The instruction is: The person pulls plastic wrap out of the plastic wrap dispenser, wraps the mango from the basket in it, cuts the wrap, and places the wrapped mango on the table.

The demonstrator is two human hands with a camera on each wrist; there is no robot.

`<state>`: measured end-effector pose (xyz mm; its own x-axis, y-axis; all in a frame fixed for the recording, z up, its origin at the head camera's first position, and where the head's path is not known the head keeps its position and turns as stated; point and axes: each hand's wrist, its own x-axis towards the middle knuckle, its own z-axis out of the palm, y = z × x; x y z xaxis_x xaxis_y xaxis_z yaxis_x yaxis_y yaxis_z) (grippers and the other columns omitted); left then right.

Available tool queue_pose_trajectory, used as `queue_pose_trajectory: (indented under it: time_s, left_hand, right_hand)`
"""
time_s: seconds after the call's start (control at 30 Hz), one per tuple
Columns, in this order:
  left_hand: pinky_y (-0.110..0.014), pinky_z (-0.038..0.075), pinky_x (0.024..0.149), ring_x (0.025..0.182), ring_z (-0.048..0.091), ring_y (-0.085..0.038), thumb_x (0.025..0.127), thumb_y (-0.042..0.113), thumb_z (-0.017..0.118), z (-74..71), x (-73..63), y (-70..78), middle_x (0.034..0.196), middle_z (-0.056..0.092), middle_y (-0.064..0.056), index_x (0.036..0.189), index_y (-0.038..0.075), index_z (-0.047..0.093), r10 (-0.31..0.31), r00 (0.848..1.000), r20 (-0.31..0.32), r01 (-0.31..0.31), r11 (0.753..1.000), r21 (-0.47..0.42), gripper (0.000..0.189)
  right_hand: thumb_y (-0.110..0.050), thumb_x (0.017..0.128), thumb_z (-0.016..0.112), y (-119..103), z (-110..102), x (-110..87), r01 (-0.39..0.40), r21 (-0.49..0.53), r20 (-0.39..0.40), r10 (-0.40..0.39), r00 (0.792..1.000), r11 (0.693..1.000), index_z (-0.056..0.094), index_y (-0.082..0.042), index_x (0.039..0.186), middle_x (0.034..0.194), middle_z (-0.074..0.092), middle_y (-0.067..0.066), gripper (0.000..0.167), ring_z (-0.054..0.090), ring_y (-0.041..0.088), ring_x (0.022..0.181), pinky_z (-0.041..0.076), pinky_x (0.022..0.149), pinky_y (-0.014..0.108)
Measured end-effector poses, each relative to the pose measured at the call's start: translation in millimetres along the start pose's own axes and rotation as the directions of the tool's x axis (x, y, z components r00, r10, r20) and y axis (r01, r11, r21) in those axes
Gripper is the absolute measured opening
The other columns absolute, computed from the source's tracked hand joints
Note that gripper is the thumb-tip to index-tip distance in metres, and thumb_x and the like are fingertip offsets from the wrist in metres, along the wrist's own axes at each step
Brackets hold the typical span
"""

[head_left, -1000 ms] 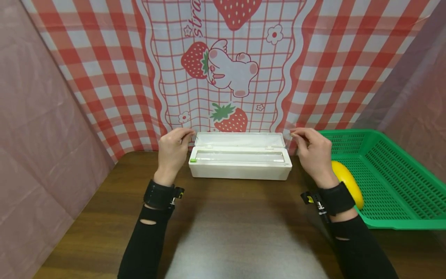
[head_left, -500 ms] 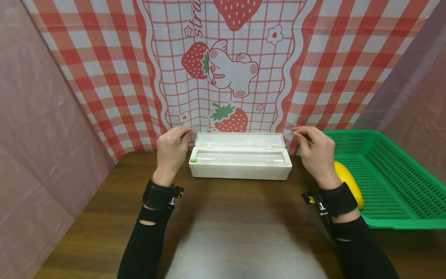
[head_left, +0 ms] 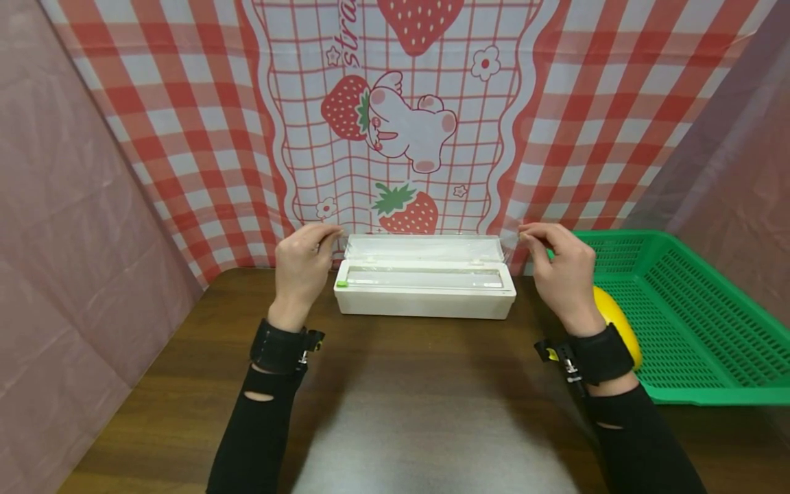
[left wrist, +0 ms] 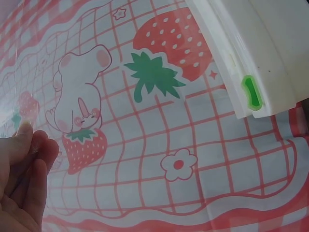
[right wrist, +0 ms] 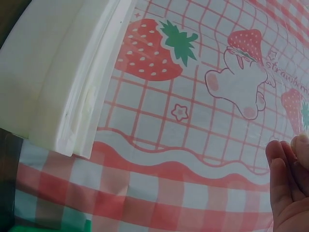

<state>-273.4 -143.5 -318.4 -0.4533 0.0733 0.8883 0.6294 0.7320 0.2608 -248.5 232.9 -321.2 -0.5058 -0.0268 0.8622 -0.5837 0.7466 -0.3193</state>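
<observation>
A white cling film dispenser (head_left: 424,305) stands toward the back of the wooden table, its clear-topped lid (head_left: 426,247) raised. A small green slider (head_left: 342,283) sits at the left end of its front edge. Off the left end, my left hand (head_left: 301,271) pinches a corner of clear cling film (left wrist: 9,113) between thumb and fingers. Past the right end, my right hand (head_left: 563,274) pinches the other corner the same way. Between the hands the film is stretched above the dispenser, hard to see except for glints and a faint edge in the wrist views.
A green plastic basket (head_left: 734,396) stands on the right, close beside my right forearm. Inside it lies a yellow rounded object (head_left: 619,329), partly hidden by my right wrist. A red-and-white checked strawberry cloth (head_left: 210,123) hangs directly behind the dispenser.
My hands have drifted slightly apart, the left one leftward and the right one rightward, both still pinching the film. The dispenser has stayed in place.
</observation>
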Motion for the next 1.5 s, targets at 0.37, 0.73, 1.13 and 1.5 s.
queue_pose_trajectory:
  time_s: [0.37, 0.73, 1.13, 1.5]
  left_hand:
    - [-0.039, 0.056, 0.079, 0.087, 0.071, -0.025, 0.090, 0.011, 0.074, -4.6, 1.1, 3.4, 0.095, 0.074, -0.011, 0.100, 0.002, 0.077, 0.004, 1.000, -0.002, -0.005, 1.000, -0.003, 0.014]
    - [-0.039, 0.057, 0.077, 0.085, 0.071, -0.025, 0.090, 0.010, 0.074, -10.1, 4.1, 8.0, 0.093, 0.074, -0.012, 0.100, 0.001, 0.076, 0.025, 0.999, -0.019, -0.025, 1.000, -0.004, 0.013]
    - [-0.039, 0.056, 0.077, 0.085, 0.070, -0.025, 0.089, 0.007, 0.075, -15.0, 5.1, 12.9, 0.093, 0.074, -0.012, 0.099, 0.001, 0.076, 0.047, 0.998, -0.028, -0.047, 0.999, 0.001, 0.012]
    - [-0.039, 0.054, 0.075, 0.085, 0.064, -0.027, 0.094, 0.018, 0.070, -20.2, 7.0, 16.2, 0.090, 0.073, -0.010, 0.097, 0.003, 0.076, 0.092, 0.996, -0.021, -0.090, 0.994, 0.062, 0.016]
  right_hand:
    - [-0.003, 0.091, 0.070, -5, -3, 2.3, 0.014, 0.006, -0.038, -0.014, 0.999, 1.000, 0.072, 0.002, 0.102, 0.103, 0.072, 0.013, 0.012, 0.067, 0.031, 0.090, 0.038, 0.087, 0.008]
    - [-0.001, 0.090, 0.070, -6, -5, 3.9, 0.025, -0.006, -0.056, -0.025, 0.998, 1.000, 0.072, 0.001, 0.101, 0.103, 0.072, 0.014, 0.011, 0.067, 0.032, 0.088, 0.038, 0.085, 0.009]
    - [-0.002, 0.091, 0.069, -11, -9, 3.8, 0.027, -0.016, -0.064, -0.028, 0.998, 1.000, 0.071, 0.001, 0.101, 0.098, 0.071, 0.014, 0.010, 0.066, 0.031, 0.087, 0.040, 0.084, 0.012]
    - [-0.003, 0.092, 0.068, -13, -19, 6.7, 0.068, -0.034, -0.001, -0.068, 0.998, 0.997, 0.067, 0.005, 0.097, 0.087, 0.065, 0.020, 0.010, 0.052, 0.036, 0.085, 0.038, 0.072, 0.042]
